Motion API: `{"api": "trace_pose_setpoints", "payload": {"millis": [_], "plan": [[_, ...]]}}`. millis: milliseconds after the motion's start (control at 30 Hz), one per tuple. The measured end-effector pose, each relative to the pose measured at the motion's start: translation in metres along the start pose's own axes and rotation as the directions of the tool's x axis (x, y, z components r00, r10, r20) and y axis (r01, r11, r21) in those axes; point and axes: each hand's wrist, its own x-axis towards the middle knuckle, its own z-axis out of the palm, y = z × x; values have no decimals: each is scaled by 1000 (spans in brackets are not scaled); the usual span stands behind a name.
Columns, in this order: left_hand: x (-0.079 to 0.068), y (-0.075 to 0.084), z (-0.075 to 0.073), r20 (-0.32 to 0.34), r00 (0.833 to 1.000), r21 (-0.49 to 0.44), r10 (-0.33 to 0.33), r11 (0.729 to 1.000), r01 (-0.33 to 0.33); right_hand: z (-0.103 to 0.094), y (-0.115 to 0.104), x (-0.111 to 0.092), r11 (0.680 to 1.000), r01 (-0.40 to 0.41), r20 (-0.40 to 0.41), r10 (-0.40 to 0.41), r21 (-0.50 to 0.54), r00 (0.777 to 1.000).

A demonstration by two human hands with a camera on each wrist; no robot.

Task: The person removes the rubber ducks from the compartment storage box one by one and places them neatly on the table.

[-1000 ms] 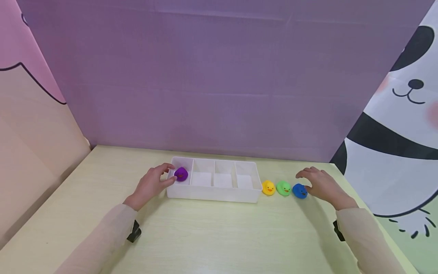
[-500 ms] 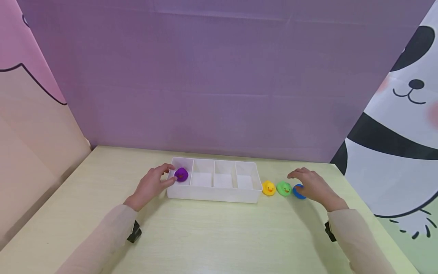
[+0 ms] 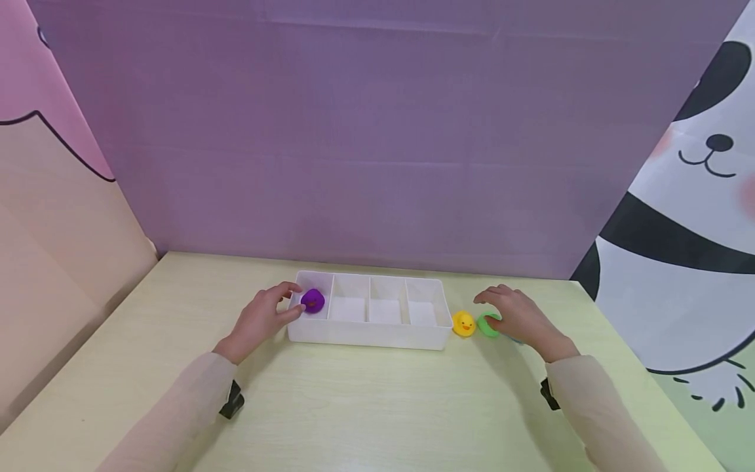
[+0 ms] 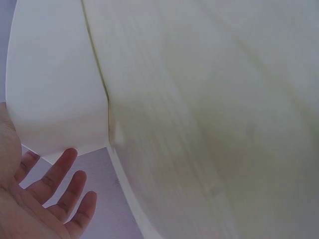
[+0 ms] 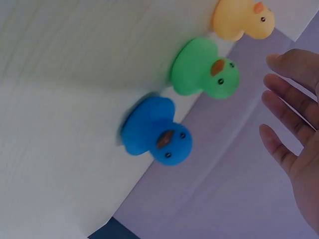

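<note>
Sliding leftward, my loose, unladen right grip now nears the rounded green toy duck, leaving the blue toy duck unheld on the pale counter; my relaxed left grip flanks the white divided tray.

Bright, even light filled the head view, and soft-edged shadows on the desk, beside the sleeves, suggested a diffuse source overhead. A pale sheen spread across the desk's near middle, while the purple backdrop was flatter and darker, faintly streaked with light along its creases. Both wrist views were dimmer, greyer and lower in contrast. In the left, the white tray looked washed out, nearly textureless, and the desk appeared smeared and hazy under a vague shadow. The right was clearer: the blue duck had saturated colour and a narrow shadow; the yellow duck looked pale.
</note>
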Motion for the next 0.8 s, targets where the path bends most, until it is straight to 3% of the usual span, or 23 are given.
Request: {"api": "trace_pose_setpoints", "payload": {"millis": [367,800], "plan": [[0,0,0,0,1000,12,-2,1000,2,-7,-24,18,997,73,-62,-74,-20,995],[-2,3,-1,-19,1000,32,15,999,-14,-14,-46,42,993,118,-57,-119,-21,991]]}}
